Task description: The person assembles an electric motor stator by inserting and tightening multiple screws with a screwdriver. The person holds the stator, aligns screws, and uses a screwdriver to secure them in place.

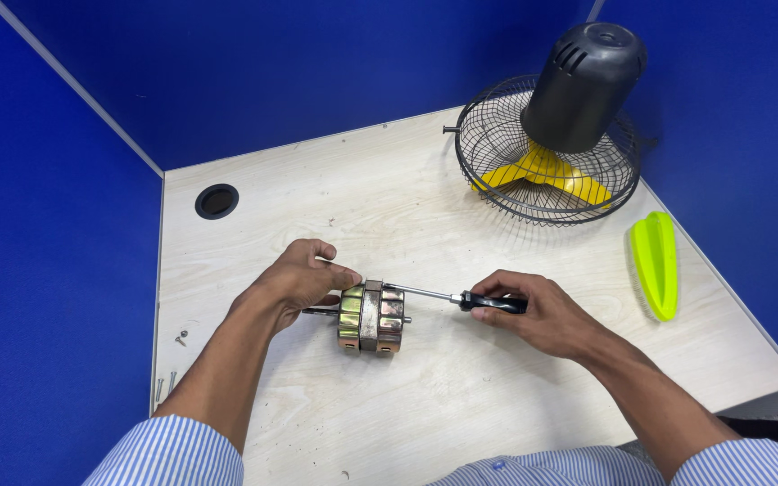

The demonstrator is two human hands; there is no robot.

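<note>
So the person's got a small brassy fan motor [371, 317] lying on its side in the middle of the worktop [389, 180], and everything else is easiest to place from there. The left hand [297, 281] sits on the motor's left end, fingers curled over the top edge and clamped on it, while the right hand [533, 310] is out to the motor's right with its fingers wrapped tight round the black handle of a screwdriver [461, 298], shaft running in to the motor's upper edge. Best bet here, I'd say: keep the shaft dead in line with the screw, press in before turning, and let the left hand stop the casing rolling, since it's round and would love to spin. A few loose screws [179, 338] lie well left of the motor by the worktop edge. Behind it to the right is a wire fan guard [497, 144] with a yellow blade [547, 173] and a dark housing [584, 85], and a lime green blade piece [657, 263] lies far right. Pale wood-grain worktop with a cable hole [216, 201], blue partition walls [317, 63] all round.
</note>
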